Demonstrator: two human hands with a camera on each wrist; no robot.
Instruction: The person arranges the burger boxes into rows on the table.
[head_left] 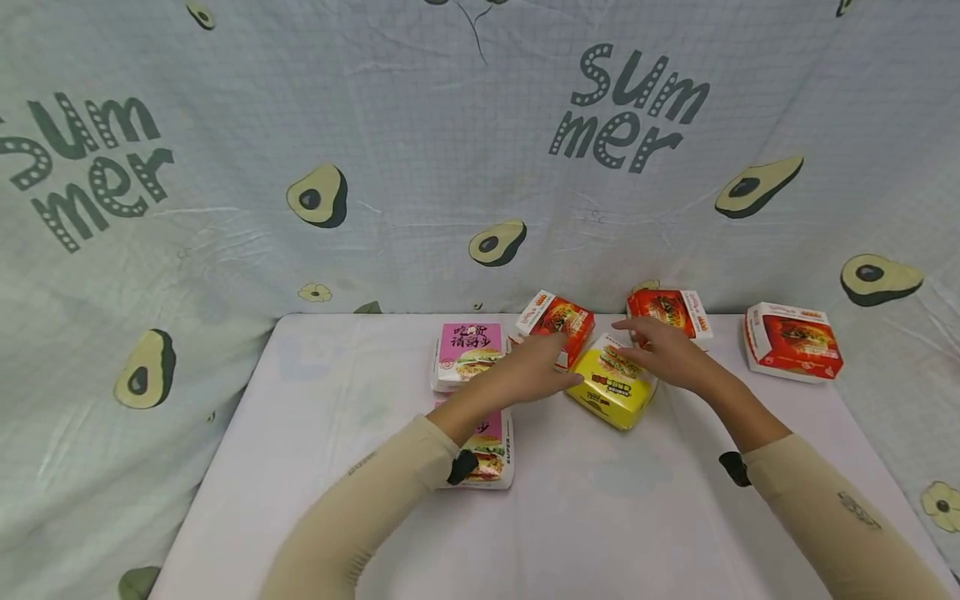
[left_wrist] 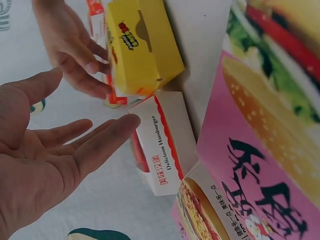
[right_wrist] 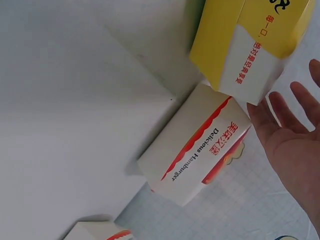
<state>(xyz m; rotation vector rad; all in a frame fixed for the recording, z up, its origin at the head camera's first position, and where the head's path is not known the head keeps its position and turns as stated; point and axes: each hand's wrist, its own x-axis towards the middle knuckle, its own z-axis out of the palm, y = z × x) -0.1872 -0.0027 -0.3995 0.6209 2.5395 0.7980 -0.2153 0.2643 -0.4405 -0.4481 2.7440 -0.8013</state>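
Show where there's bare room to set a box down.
Bare: the table left of the pink boxes, and in front of the yellow box. Crowded: around that yellow box, with the left hand, right hand and two red boxes.

A: Where was the head view set?
B: Above the table [head_left: 337, 417], farthest back of the three. It faced forward and down, reaching the hanging cloth [head_left: 420, 125] behind.
A: Left wrist?
B: Close in at the left hand [head_left: 532, 371], rolled sideways, facing past it toward the right hand [head_left: 663, 352]. A pink box [left_wrist: 265, 125] stood nearest.
A: Right wrist?
B: Also close, askew, with the right hand at its right edge.
A: Overlap?
B: All three shared the yellow box [head_left: 615, 385]; head and left wrist shared both hands.
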